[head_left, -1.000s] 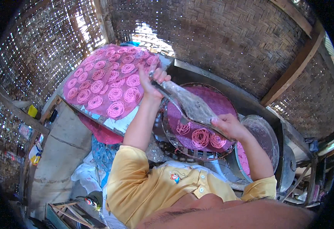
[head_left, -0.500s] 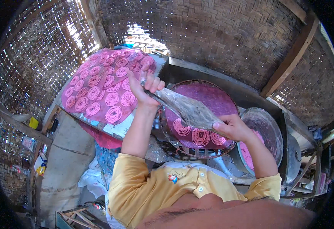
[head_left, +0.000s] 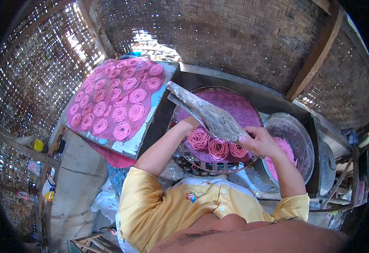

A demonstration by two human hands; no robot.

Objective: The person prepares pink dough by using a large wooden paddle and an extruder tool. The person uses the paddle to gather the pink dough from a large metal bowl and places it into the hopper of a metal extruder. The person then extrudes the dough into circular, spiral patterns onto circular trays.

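A long, grey, paste-smeared tool [head_left: 218,118], tapering at both ends and of a kind I cannot make out, slants above a round tray [head_left: 226,95] with a pink mesh sheet. My right hand [head_left: 258,141] is closed round its lower right end. My left hand [head_left: 189,123] reaches beneath its middle; the tool hides the fingers, so whether they grip anything does not show. Below the tool, several pink coiled strand nests [head_left: 218,149] lie along the tray's near side, the leftmost close to my left hand.
At left, a mesh sheet full of pink nests [head_left: 121,131] covers a table [head_left: 150,120]. A large metal basin [head_left: 292,122] holding pink dough [head_left: 279,156] stands right of the tray, with a metal lid [head_left: 327,168] beside it. Woven walls [head_left: 235,38] enclose the corner.
My left hand has let go of the tool's upper left end and moved down and right beneath it. My right hand keeps its hold in nearly the same spot.
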